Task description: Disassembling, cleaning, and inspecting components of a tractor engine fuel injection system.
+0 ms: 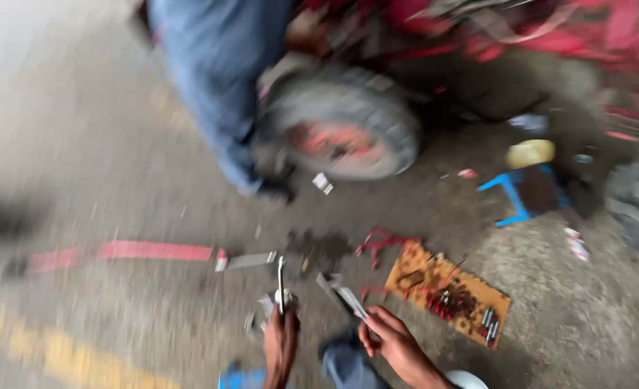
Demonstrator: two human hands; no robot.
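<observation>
Place: repair yard | concrete floor (pixel 103 144) | red vehicle's wheel (pixel 341 130) | scattered tools (pixel 463 306)

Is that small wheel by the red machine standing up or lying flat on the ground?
Standing up. The wheel shows its round reddish hub face sideways, tyre tread touching the concrete floor.

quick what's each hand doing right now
left hand: closed on a thin metal tool, pointing up
right hand: closed on a flat metal tool; blur hides which kind

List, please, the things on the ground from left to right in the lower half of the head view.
Red strip → left hand holding a thin metal tool → right hand holding a flat metal piece → cardboard piece with small parts.
</observation>
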